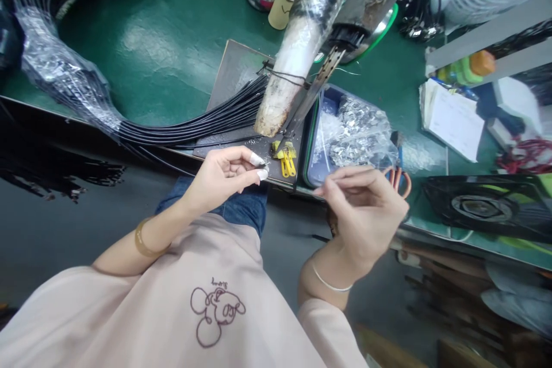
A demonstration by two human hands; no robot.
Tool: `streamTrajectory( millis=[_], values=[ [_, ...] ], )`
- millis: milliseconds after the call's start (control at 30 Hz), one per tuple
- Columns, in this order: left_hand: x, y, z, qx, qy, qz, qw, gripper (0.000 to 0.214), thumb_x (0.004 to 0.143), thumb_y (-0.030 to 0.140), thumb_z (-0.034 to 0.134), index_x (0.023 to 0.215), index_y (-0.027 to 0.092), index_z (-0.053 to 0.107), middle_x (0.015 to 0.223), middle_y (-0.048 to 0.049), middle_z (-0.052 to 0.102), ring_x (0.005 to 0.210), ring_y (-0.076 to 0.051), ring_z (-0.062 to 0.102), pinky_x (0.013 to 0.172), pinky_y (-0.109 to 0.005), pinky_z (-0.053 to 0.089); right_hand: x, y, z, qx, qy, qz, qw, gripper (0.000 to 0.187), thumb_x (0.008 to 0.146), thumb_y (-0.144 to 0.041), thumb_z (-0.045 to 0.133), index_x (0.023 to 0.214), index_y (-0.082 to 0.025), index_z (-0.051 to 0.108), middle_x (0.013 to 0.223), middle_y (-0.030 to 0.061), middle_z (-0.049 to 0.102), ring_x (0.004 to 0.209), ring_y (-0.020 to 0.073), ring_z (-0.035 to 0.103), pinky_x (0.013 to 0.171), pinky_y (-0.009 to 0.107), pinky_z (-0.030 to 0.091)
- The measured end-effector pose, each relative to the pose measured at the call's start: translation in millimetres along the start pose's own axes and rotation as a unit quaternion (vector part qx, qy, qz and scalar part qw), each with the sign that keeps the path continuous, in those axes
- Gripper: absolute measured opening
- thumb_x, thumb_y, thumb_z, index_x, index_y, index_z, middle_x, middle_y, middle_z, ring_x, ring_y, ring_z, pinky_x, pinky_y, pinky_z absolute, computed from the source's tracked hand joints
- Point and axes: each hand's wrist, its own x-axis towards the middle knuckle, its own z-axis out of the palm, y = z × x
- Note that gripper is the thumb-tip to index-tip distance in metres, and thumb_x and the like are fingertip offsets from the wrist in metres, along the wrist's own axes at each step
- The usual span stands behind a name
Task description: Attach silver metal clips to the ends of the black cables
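My left hand (226, 178) is closed in a pinch at the bench's front edge, with white wrapping on the thumb and forefinger tips. Something tiny and dark shows between those tips, too small to name. To its right, my right hand (366, 201) is pinched before a blue tray (311, 168); I cannot make out what is in its fingertips. A bag of small metal parts (360, 132) lies in the tray. Beside my left fingertips is a yellow clip-like piece (286, 161) on a dark board (233, 72). Black cables (194, 126) fan onto that board.
A plastic-wrapped tube with a pale end (276, 109) and a perforated metal shaft (328, 72) hang over the board. Orange-handled scissors or pliers (405, 184) are by the tray. A paper pad (457, 121) and a black-framed fan-like device (483, 207) sit right.
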Motion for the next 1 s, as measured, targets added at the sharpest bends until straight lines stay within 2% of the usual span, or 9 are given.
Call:
streamTrajectory(
  millis=[67, 200, 300, 467, 633, 767, 900, 1000],
  values=[
    [-1, 2, 2.7, 0.026, -0.002, 0.019, 0.999, 0.016, 0.072, 0.024, 0.081, 0.077, 0.014, 0.069, 0.059, 0.0003, 0.067, 0.045, -0.006, 0.051, 0.043, -0.018, 0.042, -9, -9, 15, 0.031, -0.01, -0.015, 0.999, 0.018, 0.083, -0.016, 0.076, 0.074, -0.023, 0.062, 0.078, -0.0003, 0.07, 0.061, 0.0144, 0.069, 0.055, 0.029, 0.062],
    [-5, 8, 6.5, 0.08, -0.027, 0.032, 0.996, 0.013, 0.082, 0.024, 0.072, 0.074, 0.014, 0.07, 0.059, -0.0014, 0.068, 0.042, -0.005, 0.045, 0.04, -0.018, 0.036, -19, -12, 43, -0.01, 0.065, -0.101, 0.993, 0.011, 0.088, -0.014, 0.073, 0.086, -0.024, 0.068, 0.09, 0.0025, 0.075, 0.085, 0.0188, 0.075, 0.074, 0.036, 0.066],
    [-6, 10, 8.0, 0.102, -0.04, 0.048, 0.993, 0.014, 0.084, 0.021, 0.068, 0.072, 0.014, 0.068, 0.057, -0.0003, 0.067, 0.042, -0.005, 0.045, 0.04, -0.018, 0.035, -19, -8, 53, 0.049, 0.066, -0.084, 0.993, 0.01, 0.091, -0.015, 0.07, 0.092, -0.025, 0.069, 0.094, 0.0017, 0.075, 0.088, 0.0178, 0.075, 0.076, 0.035, 0.066],
    [-5, 6, 8.0, 0.125, -0.044, 0.05, 0.99, 0.015, 0.082, 0.025, 0.076, 0.073, 0.015, 0.068, 0.06, -0.0005, 0.069, 0.049, -0.007, 0.055, 0.049, -0.018, 0.045, -19, -8, 54, 0.135, 0.003, 0.009, 0.991, 0.007, 0.094, -0.022, 0.068, 0.087, -0.024, 0.067, 0.091, 0.001, 0.075, 0.079, 0.0153, 0.076, 0.069, 0.028, 0.065],
    [-4, 3, 7.9, 0.138, -0.04, 0.065, 0.988, 0.013, 0.083, 0.026, 0.074, 0.076, 0.015, 0.072, 0.065, -0.0023, 0.071, 0.058, -0.011, 0.063, 0.057, -0.021, 0.052, -18, -6, 51, 0.116, 0.032, 0.002, 0.993, 0.009, 0.092, -0.018, 0.069, 0.085, -0.023, 0.071, 0.092, 0.0011, 0.075, 0.083, 0.0151, 0.076, 0.071, 0.028, 0.064],
    [-3, 2, 9.1, 0.141, -0.022, 0.099, 0.985, 0.013, 0.083, 0.021, 0.073, 0.072, 0.014, 0.071, 0.065, -0.0011, 0.069, 0.058, -0.01, 0.06, 0.057, -0.019, 0.05, -16, -7, 50, 0.12, -0.036, -0.004, 0.992, 0.015, 0.088, -0.01, 0.071, 0.085, -0.025, 0.075, 0.093, 0.0, 0.076, 0.085, 0.0137, 0.075, 0.069, 0.024, 0.062],
    [-3, 0, 7.7, 0.199, -0.002, 0.162, 0.966, 0.01, 0.083, 0.016, 0.072, 0.073, 0.014, 0.074, 0.064, -0.0001, 0.068, 0.052, -0.007, 0.05, 0.049, -0.018, 0.04, -17, -8, 53, 0.135, -0.031, 0.0, 0.99, 0.015, 0.087, -0.01, 0.072, 0.086, -0.025, 0.075, 0.095, 0.0006, 0.075, 0.088, 0.0135, 0.074, 0.071, 0.024, 0.063],
    [-3, 0, 4.1, 0.238, -0.011, 0.206, 0.949, 0.009, 0.083, 0.015, 0.072, 0.076, 0.014, 0.076, 0.065, -0.0001, 0.069, 0.051, -0.006, 0.046, 0.048, -0.019, 0.039, -17, -7, 55, 0.148, -0.037, 0.005, 0.988, 0.015, 0.087, -0.01, 0.071, 0.085, -0.025, 0.075, 0.095, 0.0005, 0.075, 0.087, 0.0128, 0.074, 0.072, 0.023, 0.063]
  ],
)
